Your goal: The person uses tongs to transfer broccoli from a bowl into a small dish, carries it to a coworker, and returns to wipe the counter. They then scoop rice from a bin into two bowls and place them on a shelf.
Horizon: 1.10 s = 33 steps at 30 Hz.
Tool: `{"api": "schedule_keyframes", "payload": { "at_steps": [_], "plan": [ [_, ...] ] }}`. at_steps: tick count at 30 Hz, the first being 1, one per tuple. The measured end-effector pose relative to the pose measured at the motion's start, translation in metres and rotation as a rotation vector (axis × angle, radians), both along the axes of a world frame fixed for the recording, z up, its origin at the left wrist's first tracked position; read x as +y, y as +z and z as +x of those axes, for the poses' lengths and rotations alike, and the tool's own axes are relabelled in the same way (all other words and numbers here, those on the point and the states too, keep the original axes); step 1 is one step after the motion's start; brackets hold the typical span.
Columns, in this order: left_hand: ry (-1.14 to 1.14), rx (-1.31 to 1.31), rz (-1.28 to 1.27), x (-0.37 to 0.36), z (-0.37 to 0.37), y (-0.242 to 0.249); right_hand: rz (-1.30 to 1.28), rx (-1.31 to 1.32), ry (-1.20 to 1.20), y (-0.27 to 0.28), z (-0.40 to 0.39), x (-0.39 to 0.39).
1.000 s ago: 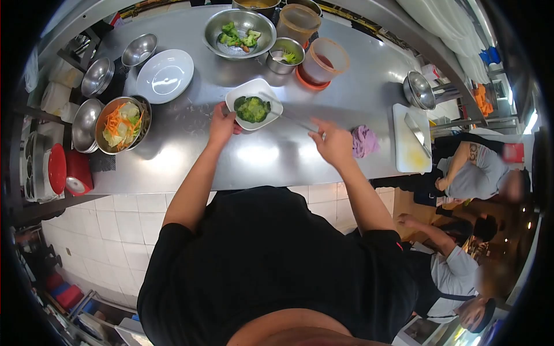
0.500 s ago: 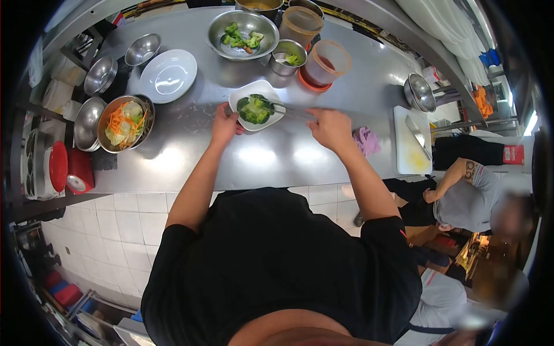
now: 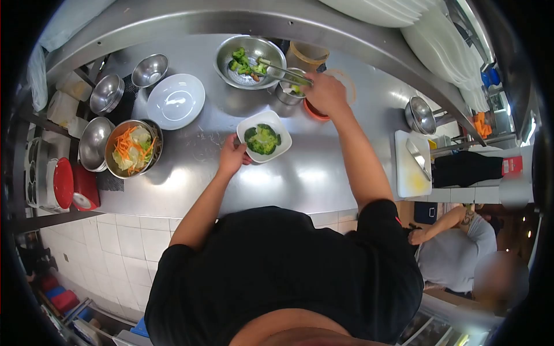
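Observation:
My left hand (image 3: 232, 157) grips the left edge of a white square bowl (image 3: 284, 128), thumb at the rim and fingers low against its side. Green broccoli florets (image 3: 262, 139) fill the middle of that bowl. My right hand (image 3: 328, 95) is closed around metal tongs (image 3: 286, 72), which point left into a steel mixing bowl (image 3: 270, 48). Their tips are at a pale green piece beside more broccoli (image 3: 239, 60) there. Under the tongs stands a small steel pot (image 3: 288, 97) with some green bits, partly hidden by my right hand.
A white plate (image 3: 176, 101) and a steel bowl of shredded carrot and lettuce (image 3: 133, 151) stand left. Plastic tubs (image 3: 307, 56) are behind my right hand. A knife (image 3: 416, 155) lies on a cutting board (image 3: 411, 181) at right; another person (image 3: 456, 248) stands beyond. A steel shelf edge crosses overhead.
My right hand and the tongs have moved from the white bowl up to the steel mixing bowl. My left hand stays on the white bowl. The view has tilted, showing more of the overhead shelf.

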State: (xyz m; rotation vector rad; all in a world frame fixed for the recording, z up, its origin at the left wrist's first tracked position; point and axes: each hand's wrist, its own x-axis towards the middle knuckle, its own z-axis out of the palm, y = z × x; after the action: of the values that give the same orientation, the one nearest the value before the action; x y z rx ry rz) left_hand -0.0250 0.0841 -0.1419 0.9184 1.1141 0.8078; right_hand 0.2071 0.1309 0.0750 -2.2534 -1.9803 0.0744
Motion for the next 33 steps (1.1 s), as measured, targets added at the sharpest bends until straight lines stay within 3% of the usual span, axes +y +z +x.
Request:
{"api": "schedule_keyframes", "payload": {
  "at_steps": [6,11,15,17,18,20,25,32,33],
  "plan": [
    [0.011,-0.004,0.015,0.0,-0.001,0.002,-0.102,-0.076,0.069,-0.04,-0.02,0.118],
    [0.017,-0.025,0.032,-0.004,-0.001,0.004,-0.068,-0.057,0.037,-0.06,-0.015,0.14],
    [0.019,-0.044,0.027,-0.003,0.002,0.004,-0.066,0.086,0.016,-0.032,0.013,0.086],
    [0.01,0.022,0.145,-0.003,0.003,-0.003,-0.146,0.503,0.043,-0.031,0.034,0.04],
    [0.001,-0.005,0.091,-0.003,0.002,-0.003,-0.162,0.504,0.028,-0.036,0.041,0.014],
    [-0.013,-0.021,0.057,-0.002,0.001,0.002,-0.098,0.894,-0.077,-0.047,0.047,-0.042],
    [0.002,-0.026,0.04,0.0,0.002,0.003,-0.244,1.04,-0.251,-0.076,0.053,-0.133],
    [-0.007,0.001,0.024,-0.001,0.003,0.008,-0.194,1.038,-0.233,-0.107,0.033,-0.146],
    [-0.007,-0.008,0.028,-0.002,0.003,0.008,-0.222,0.916,-0.223,-0.117,0.032,-0.146]
  ]
}}
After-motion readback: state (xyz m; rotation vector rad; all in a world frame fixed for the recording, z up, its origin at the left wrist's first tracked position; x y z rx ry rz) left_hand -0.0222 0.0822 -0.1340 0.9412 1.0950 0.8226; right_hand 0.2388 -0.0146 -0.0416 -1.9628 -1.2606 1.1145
